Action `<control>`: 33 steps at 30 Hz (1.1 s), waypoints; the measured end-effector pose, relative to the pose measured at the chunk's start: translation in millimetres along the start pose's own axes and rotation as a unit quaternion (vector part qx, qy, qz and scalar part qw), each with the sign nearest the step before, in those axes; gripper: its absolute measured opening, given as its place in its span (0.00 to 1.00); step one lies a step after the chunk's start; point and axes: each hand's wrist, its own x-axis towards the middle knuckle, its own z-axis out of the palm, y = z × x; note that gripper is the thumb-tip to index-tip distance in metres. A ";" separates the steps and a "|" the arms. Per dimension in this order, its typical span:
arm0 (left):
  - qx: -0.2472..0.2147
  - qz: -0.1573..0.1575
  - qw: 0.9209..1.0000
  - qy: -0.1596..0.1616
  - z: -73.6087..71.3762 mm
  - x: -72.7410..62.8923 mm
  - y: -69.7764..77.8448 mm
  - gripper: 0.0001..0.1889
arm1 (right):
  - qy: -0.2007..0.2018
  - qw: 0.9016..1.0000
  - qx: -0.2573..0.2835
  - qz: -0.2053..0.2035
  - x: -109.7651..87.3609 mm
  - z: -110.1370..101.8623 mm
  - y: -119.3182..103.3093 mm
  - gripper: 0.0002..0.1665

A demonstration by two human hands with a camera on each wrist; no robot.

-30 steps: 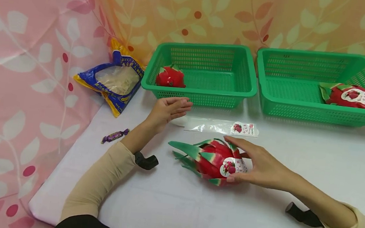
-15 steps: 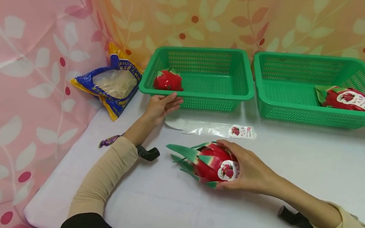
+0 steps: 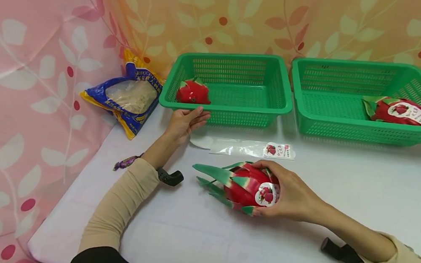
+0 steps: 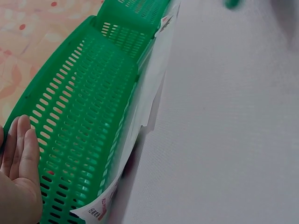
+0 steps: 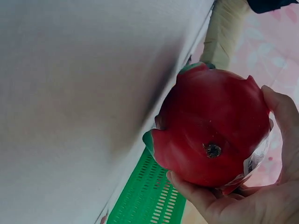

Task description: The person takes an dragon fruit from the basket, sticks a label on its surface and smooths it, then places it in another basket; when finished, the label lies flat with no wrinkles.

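Note:
My right hand (image 3: 295, 194) grips a red dragon fruit (image 3: 243, 187) with long green scales, thumb on the near side and fingers on the far side. A round white sticker (image 3: 266, 194) faces up beside the palm. In the right wrist view the dragon fruit (image 5: 215, 126) shows its smooth red end with a small dark spot. My left hand (image 3: 183, 124) is at the front of the left green basket (image 3: 224, 108). In the left wrist view its straight fingers (image 4: 29, 156) lie against the basket's slotted outer wall (image 4: 79, 126).
A second dragon fruit (image 3: 193, 92) lies in the left basket, and a labelled one (image 3: 400, 111) in the right green basket (image 3: 371, 126). A glossy strip with a fruit sticker (image 3: 239, 147) lies before the baskets. A blue-yellow bag (image 3: 130, 94) and a purple-wrapped candy (image 3: 125, 163) are at left.
My left hand has moved slightly left and up to the basket's front. My right hand has closed in around the dragon fruit, covering part of its sticker.

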 end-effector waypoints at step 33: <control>0.017 0.004 1.000 0.010 1.8 0.2 -1.5 0.07 | 0.297 0.884 -0.005 0.362 38.7 -207.7 105.2 0.53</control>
